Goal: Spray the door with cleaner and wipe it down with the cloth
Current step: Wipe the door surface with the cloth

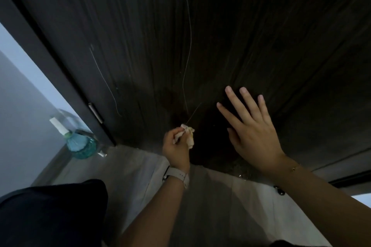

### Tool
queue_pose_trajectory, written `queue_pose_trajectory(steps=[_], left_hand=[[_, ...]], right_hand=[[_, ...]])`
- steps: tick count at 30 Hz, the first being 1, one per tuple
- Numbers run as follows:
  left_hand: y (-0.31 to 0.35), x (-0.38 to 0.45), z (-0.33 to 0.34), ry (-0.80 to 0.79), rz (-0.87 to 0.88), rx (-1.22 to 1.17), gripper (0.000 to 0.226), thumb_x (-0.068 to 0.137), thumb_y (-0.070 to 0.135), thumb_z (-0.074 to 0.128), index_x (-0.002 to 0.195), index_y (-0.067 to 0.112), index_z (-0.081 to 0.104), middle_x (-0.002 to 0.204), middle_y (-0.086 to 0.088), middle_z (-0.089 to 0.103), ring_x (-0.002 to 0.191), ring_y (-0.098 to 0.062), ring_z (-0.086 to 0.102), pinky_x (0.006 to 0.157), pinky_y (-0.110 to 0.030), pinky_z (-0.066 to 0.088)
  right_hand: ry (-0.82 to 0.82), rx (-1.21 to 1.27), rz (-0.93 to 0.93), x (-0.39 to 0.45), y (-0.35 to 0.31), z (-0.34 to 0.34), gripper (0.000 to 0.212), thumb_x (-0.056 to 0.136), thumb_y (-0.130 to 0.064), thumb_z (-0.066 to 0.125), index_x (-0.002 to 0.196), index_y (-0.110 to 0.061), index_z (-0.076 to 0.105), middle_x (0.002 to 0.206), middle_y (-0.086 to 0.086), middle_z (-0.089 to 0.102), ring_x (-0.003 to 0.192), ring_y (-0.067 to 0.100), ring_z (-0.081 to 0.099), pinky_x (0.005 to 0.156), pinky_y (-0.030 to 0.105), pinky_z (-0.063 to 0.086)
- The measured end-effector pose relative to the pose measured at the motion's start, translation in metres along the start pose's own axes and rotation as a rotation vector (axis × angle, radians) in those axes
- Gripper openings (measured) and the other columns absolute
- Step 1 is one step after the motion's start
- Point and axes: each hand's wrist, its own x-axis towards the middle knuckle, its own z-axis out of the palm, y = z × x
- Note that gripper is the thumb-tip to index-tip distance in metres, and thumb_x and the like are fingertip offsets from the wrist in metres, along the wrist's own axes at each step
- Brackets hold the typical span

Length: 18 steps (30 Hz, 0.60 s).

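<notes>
My left hand [176, 146] grips the bunched cloth [188, 136] low against the door [200, 36]; my right hand [251, 126] spreads flat just right of it. Unwiped door runs up, far from both. The cleaner bottle [80, 142] stands on the floor, left.

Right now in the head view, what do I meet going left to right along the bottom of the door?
Spray bottle on the floor → door hinge → left hand gripping the cloth → right hand spread flat against the door.

Head camera, wide-angle, looks steeply down, close to door [220, 36] bottom and floor [130, 166].
</notes>
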Motion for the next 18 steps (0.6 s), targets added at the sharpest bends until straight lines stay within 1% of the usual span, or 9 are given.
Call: queue_pose_trajectory(steps=[1,3,5,7,9,12,13,15,18], left_hand=[[0.012,-0.004,0.005,-0.009,0.065,-0.009,0.021,0.082,0.004,0.074,0.086,0.024,0.068,0.097,-0.001,0.066,0.092,-0.011,0.064,0.088,-0.038,0.056],[0.041,-0.010,0.016,-0.031,0.272,-0.021,0.018,0.081,0.005,0.075,0.088,0.020,0.069,0.094,0.005,0.065,0.090,-0.005,0.064,0.084,-0.023,0.054],[0.061,-0.011,0.026,-0.038,0.386,-0.054,0.020,0.080,0.006,0.077,0.087,0.023,0.069,0.093,0.006,0.066,0.090,-0.007,0.065,0.082,-0.021,0.054],[0.057,-0.009,0.029,-0.036,0.329,-0.099,0.025,0.079,0.007,0.077,0.085,0.030,0.069,0.093,0.005,0.068,0.092,-0.011,0.067,0.084,-0.027,0.055],[0.036,-0.006,0.023,-0.038,0.160,-0.116,0.025,0.080,0.009,0.077,0.086,0.032,0.070,0.096,0.001,0.071,0.095,-0.017,0.068,0.086,-0.034,0.056],[0.010,-0.004,0.011,-0.018,-0.129,-0.162,0.016,0.080,0.004,0.075,0.087,0.019,0.071,0.098,-0.011,0.072,0.098,-0.031,0.069,0.084,-0.037,0.057],[0.007,-0.004,0.010,0.005,-0.194,-0.189,0.014,0.081,0.002,0.074,0.087,0.015,0.071,0.098,-0.015,0.072,0.098,-0.033,0.068,0.083,-0.038,0.057],[0.012,-0.005,0.011,0.037,-0.228,-0.262,0.013,0.081,-0.001,0.073,0.088,0.010,0.071,0.098,-0.018,0.071,0.094,-0.029,0.068,0.080,-0.036,0.055],[0.044,-0.004,0.020,0.051,-0.088,-0.294,0.013,0.082,0.002,0.072,0.093,0.010,0.071,0.094,-0.007,0.071,0.088,-0.015,0.068,0.077,-0.026,0.057]], right_hand=[[-0.002,-0.003,-0.006,0.000,0.001,-0.001,0.074,0.081,-0.015,0.071,0.148,-0.019,0.041,0.164,0.005,0.011,0.151,0.026,0.002,0.121,0.049,0.001],[0.005,0.006,-0.005,-0.001,0.002,-0.002,0.073,0.081,-0.013,0.071,0.148,-0.019,0.042,0.164,0.005,0.012,0.151,0.026,0.003,0.121,0.048,0.001],[0.004,0.016,-0.002,0.000,0.002,-0.003,0.071,0.082,-0.014,0.069,0.147,-0.019,0.043,0.164,0.004,0.012,0.151,0.025,0.002,0.121,0.045,-0.003],[0.001,0.012,-0.002,0.001,0.001,-0.002,0.069,0.082,-0.014,0.069,0.147,-0.019,0.044,0.164,0.004,0.012,0.151,0.024,0.001,0.121,0.045,-0.004],[-0.007,0.009,-0.001,0.001,0.001,-0.002,0.070,0.081,-0.013,0.070,0.147,-0.019,0.044,0.164,0.004,0.011,0.151,0.024,0.001,0.121,0.045,-0.004],[-0.021,-0.001,0.002,0.000,0.002,-0.002,0.072,0.081,-0.013,0.070,0.148,-0.020,0.042,0.164,0.004,0.009,0.151,0.025,0.001,0.122,0.046,-0.001],[-0.024,-0.005,-0.001,0.000,0.003,-0.003,0.072,0.081,-0.013,0.069,0.148,-0.020,0.042,0.164,0.004,0.008,0.151,0.025,0.001,0.122,0.046,-0.001],[-0.023,-0.006,-0.005,0.000,0.003,-0.003,0.072,0.082,-0.013,0.069,0.148,-0.020,0.041,0.164,0.003,0.008,0.151,0.024,0.001,0.122,0.046,0.000],[-0.017,-0.001,-0.006,0.000,0.003,-0.002,0.072,0.081,-0.012,0.069,0.148,-0.020,0.042,0.164,0.002,0.007,0.151,0.023,0.000,0.122,0.044,-0.003]])
